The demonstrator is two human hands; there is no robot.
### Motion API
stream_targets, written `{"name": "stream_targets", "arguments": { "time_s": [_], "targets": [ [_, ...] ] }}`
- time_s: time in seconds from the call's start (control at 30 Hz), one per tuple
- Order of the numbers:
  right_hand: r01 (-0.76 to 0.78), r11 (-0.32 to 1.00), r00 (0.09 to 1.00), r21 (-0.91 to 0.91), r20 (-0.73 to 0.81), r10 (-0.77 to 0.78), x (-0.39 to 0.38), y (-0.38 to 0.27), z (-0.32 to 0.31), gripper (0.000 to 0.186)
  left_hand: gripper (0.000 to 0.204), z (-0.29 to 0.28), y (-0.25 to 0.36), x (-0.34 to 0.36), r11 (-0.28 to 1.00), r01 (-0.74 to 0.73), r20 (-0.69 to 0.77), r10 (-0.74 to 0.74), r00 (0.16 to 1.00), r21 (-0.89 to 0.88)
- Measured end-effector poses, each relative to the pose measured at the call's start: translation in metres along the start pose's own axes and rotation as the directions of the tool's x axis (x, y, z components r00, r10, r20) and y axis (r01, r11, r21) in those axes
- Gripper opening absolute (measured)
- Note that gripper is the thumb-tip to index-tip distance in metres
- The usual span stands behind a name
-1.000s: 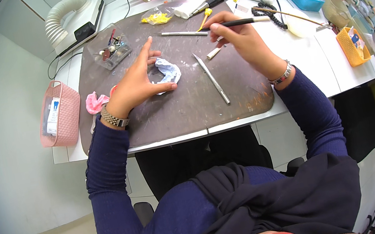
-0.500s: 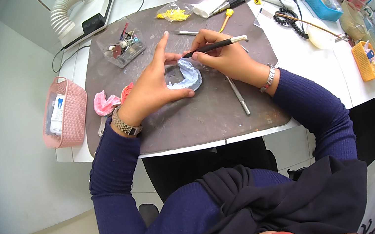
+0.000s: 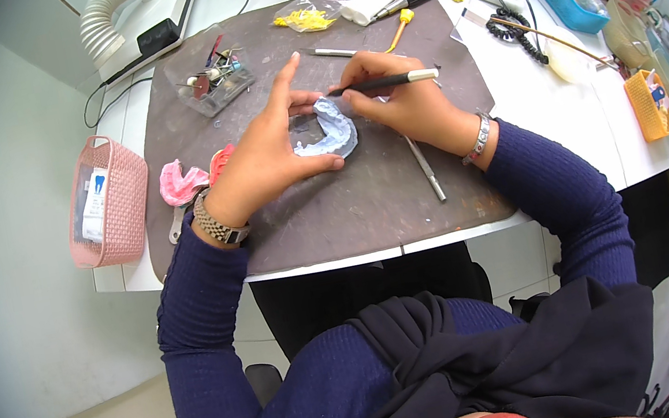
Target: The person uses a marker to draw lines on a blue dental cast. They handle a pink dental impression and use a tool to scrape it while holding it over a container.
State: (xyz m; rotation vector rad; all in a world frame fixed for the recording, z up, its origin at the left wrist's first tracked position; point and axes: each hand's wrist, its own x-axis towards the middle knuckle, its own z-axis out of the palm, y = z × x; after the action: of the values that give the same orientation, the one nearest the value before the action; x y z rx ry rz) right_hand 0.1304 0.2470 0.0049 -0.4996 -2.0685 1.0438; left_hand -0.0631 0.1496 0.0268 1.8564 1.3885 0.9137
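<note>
A dark work mat (image 3: 324, 202) covers the white bench. At its left edge stands a pink mesh basket (image 3: 109, 199) holding a flat white and blue packet. A clear plastic tray (image 3: 210, 79) at the mat's far side holds small burs and tools. Mid-mat lies a pale blue-grey dental cast (image 3: 331, 127); the left hand (image 3: 267, 154) clamps it between thumb and fingers, index raised. The right hand (image 3: 405, 102) pinches a thin black-handled instrument (image 3: 380, 84), tip on the cast.
</note>
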Motion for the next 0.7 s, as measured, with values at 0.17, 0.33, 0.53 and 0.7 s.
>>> {"name": "stream_targets", "arguments": {
  "time_s": [0.17, 0.33, 0.53, 0.7],
  "targets": [
    [0.162, 0.982, 0.947, 0.094, -0.293, -0.129, 0.009, -0.016, -0.045, 0.010, 0.102, -0.003, 0.000, -0.001, 0.977, -0.059, 0.009, 0.059, 0.998, 0.205],
    [0.224, 0.960, 0.818, 0.169, -0.568, -0.091, -0.024, -0.057, -0.122, 0.019, 0.080, -0.001, 0.012, -0.002, 0.942, -0.066, -0.065, 0.092, 0.994, 0.328],
    [-0.021, 0.994, 0.911, -0.106, -0.411, -0.024, -0.079, -0.059, -0.143, 0.021, 0.050, 0.021, 0.052, -0.006, 0.699, -0.277, 0.092, 0.291, 0.952, 0.659],
    [-0.149, 0.988, 0.989, -0.029, 0.019, 0.150, -0.100, -0.060, -0.136, 0.096, 0.030, 0.057, 0.066, 0.046, 0.607, -0.309, 0.230, 0.206, 0.951, 0.732]
  ]
}}
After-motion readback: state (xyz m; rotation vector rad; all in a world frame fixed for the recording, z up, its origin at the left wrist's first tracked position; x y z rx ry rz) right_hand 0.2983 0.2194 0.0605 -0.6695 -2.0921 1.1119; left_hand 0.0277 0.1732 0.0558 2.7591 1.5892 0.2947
